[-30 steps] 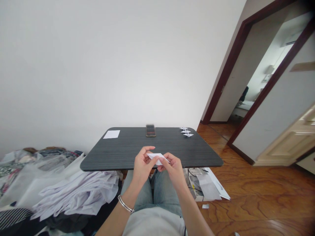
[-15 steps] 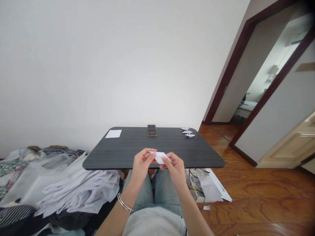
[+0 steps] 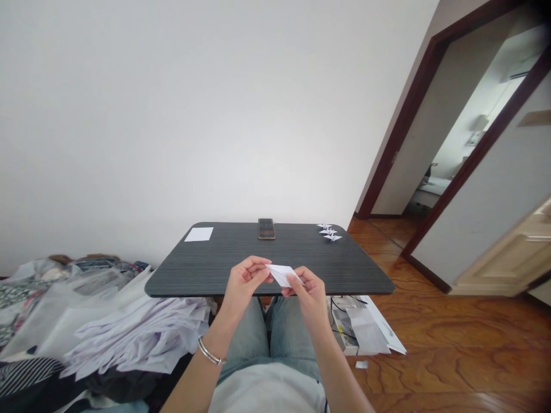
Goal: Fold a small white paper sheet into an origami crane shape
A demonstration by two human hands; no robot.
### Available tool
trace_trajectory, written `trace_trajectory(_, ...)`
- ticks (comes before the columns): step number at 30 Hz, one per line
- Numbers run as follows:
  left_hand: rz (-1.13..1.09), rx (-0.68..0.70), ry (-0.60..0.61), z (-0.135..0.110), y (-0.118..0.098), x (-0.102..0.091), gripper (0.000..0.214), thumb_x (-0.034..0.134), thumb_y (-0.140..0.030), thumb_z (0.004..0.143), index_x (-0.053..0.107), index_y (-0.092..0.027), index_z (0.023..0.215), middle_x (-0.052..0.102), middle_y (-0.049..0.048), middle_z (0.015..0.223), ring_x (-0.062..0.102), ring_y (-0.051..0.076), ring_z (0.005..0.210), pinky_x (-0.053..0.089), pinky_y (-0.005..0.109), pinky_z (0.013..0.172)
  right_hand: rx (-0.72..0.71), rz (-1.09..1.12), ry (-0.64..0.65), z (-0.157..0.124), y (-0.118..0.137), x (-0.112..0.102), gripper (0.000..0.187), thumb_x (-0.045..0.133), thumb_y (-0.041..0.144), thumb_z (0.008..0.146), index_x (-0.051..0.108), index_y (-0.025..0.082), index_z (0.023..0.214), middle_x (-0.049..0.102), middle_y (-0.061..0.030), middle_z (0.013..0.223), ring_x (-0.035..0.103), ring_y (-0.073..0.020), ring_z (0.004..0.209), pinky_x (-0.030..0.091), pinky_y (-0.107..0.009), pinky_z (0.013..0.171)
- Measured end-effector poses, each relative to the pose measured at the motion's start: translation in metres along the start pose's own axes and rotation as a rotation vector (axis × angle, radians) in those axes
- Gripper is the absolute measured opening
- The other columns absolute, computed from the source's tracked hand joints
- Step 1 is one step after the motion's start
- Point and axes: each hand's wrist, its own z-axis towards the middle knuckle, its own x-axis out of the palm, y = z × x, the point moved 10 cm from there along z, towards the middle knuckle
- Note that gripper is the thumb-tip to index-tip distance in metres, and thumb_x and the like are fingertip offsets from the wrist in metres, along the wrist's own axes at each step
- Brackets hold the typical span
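A folded piece of white paper (image 3: pixel 282 275), roughly diamond-shaped, is held above the near edge of the dark table (image 3: pixel 232 252). My right hand (image 3: pixel 307 289) grips its right part, thumb on top and fingers beneath. At the paper's left tip, my left hand (image 3: pixel 249 279) pinches with thumb and fingers; a silver bangle circles that wrist. Several small folded paper cranes (image 3: pixel 329 232) stand at the table's far right corner. A flat white sheet of paper (image 3: pixel 198 234) lies at the far left.
A phone (image 3: pixel 266 228) lies at the table's back edge by the white wall. Piled clothes (image 3: pixel 142 335) fill the floor on the left. Papers and cables (image 3: pixel 365 327) lie below the table's right side. A doorway (image 3: pixel 413 120) opens at the right.
My left hand has shifted slightly left, toward the paper's left tip, and more of the paper shows. The right hand and paper have moved a little to the right.
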Motion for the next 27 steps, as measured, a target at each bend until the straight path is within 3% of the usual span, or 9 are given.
trace_trajectory(9,0.008,-0.066,0.002,0.002,0.0029,-0.0017,0.023,0.075,-0.024,0.057,0.06,-0.013,0.069,0.065,0.0008,0.061,0.061,0.012,0.057,0.049,0.023,0.06,-0.021,-0.063,0.011,-0.0049,0.0076,0.0026,0.027,0.063,0.041,0.074,0.057,0.017,0.066,0.058,0.0016,0.051,0.055,-0.0114,0.045,0.046,-0.022,0.046)
trace_trajectory(27,-0.002,-0.055,0.072,0.0026,-0.0011,0.0002,0.015,0.071,-0.025,0.065,0.065,-0.012,0.07,0.066,0.0019,0.062,0.06,0.011,0.057,0.05,0.022,0.06,-0.023,-0.052,0.021,-0.0043,0.0079,0.0005,0.024,0.063,0.037,0.076,0.057,0.017,0.065,0.059,0.0016,0.051,0.054,-0.0105,0.045,0.044,-0.021,0.047)
